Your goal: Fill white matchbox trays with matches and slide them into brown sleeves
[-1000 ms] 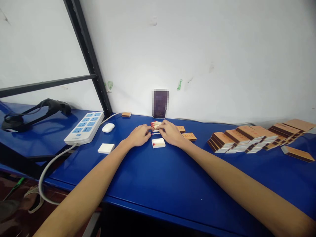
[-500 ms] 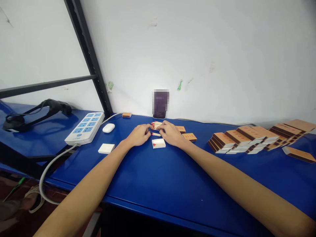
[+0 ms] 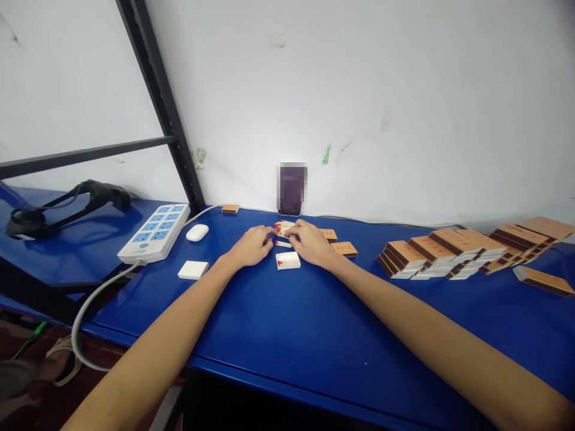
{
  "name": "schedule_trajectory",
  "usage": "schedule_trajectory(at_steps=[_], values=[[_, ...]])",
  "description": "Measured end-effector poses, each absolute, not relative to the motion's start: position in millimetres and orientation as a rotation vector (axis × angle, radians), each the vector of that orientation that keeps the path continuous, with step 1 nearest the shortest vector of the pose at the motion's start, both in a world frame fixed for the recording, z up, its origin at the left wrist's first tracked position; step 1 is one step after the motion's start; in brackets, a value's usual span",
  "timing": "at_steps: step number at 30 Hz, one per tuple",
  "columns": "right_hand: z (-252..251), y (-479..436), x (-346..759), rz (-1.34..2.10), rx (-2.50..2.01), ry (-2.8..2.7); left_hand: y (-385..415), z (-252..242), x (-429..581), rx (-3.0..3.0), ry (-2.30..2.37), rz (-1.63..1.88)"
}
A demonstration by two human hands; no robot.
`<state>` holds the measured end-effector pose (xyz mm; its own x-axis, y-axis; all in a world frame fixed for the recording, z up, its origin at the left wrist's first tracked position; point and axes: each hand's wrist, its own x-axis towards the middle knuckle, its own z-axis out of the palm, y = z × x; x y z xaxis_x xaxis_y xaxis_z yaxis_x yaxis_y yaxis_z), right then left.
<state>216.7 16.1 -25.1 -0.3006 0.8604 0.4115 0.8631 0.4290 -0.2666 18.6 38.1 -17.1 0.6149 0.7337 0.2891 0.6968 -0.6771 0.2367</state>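
A small pile of red-tipped matches (image 3: pixel 283 225) lies between my two hands near the back of the blue table. My left hand (image 3: pixel 254 245) rests at the pile's left side, index fingertip by the red heads and thumb apart from it. From the right, my right hand (image 3: pixel 309 242) has its fingers curled at the stick ends, seemingly pinching matches; its fingertips are partly hidden. A few separate matches (image 3: pixel 283 244) lie just in front of the pile. Nearer to me is a white open matchbox tray (image 3: pixel 288 261) with some matches inside.
Orange matchboxes (image 3: pixel 344 249) lie beside my right hand, and stacks of them (image 3: pixel 442 254) fill the right. At left are a white power strip (image 3: pixel 155 233), a white earbud case (image 3: pixel 197 232) and a white box (image 3: pixel 193 270). A phone (image 3: pixel 291 188) leans against the wall.
Both hands stay at the match pile, with only slight finger movement. The tray and the matchboxes keep their places.
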Motion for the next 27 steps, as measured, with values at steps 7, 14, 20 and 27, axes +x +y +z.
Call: schedule_trajectory(at_steps=[7, 14, 20, 27], values=[[-25.4, 16.5, 216.8, -0.009, -1.435, -2.205, 38.1, -17.5, 18.5, 2.768, 1.208, 0.553], [-25.2, 16.7, 215.6, -0.012, -1.478, -2.225, 37.5, -18.0, 18.5, 2.755, 1.215, 0.576], [-24.3, 16.4, 215.5, 0.000, -1.476, -2.224, 37.9, -18.7, 18.2, 2.769, 1.203, 0.563], [-27.7, 18.9, 215.6, -0.009, -1.466, -2.226, 38.8, -19.2, 18.0, 2.773, 1.201, 0.563]])
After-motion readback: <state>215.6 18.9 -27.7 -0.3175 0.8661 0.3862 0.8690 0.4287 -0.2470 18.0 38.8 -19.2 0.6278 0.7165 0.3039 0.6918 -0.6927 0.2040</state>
